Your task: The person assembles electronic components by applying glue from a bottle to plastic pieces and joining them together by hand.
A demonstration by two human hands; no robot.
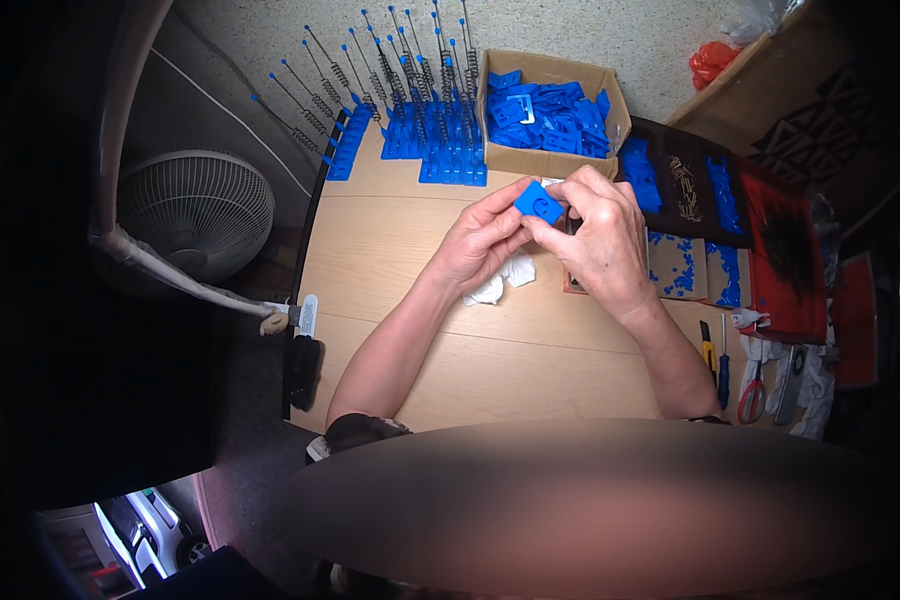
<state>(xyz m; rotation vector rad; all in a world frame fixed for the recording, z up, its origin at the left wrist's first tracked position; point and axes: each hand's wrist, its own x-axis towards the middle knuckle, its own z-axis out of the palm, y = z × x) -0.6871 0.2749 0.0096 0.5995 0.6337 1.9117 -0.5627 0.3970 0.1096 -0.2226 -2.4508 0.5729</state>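
Both my hands meet over the wooden table and hold a small blue plastic plate point(538, 203) between them. It is roughly square, with a curved raised or cut shape on its face. My left hand point(481, 236) pinches its left side between thumb and fingers. From the right, my right hand point(603, 230) grips the opposite edge, thumb low and fingers curled over the top. Whether the right fingers hold a further small part is hidden. Crumpled white tissue point(502, 280) lies on the table just below my left hand.
A cardboard box point(553, 160) full of blue plates stands at the back. Left of it are blue stands point(454, 166) with upright springs on rods. Trays of small blue parts point(676, 262) sit at right, above a yellow cutter point(708, 352), a screwdriver point(724, 365) and red-handled scissors point(753, 398). A fan point(192, 215) stands left.
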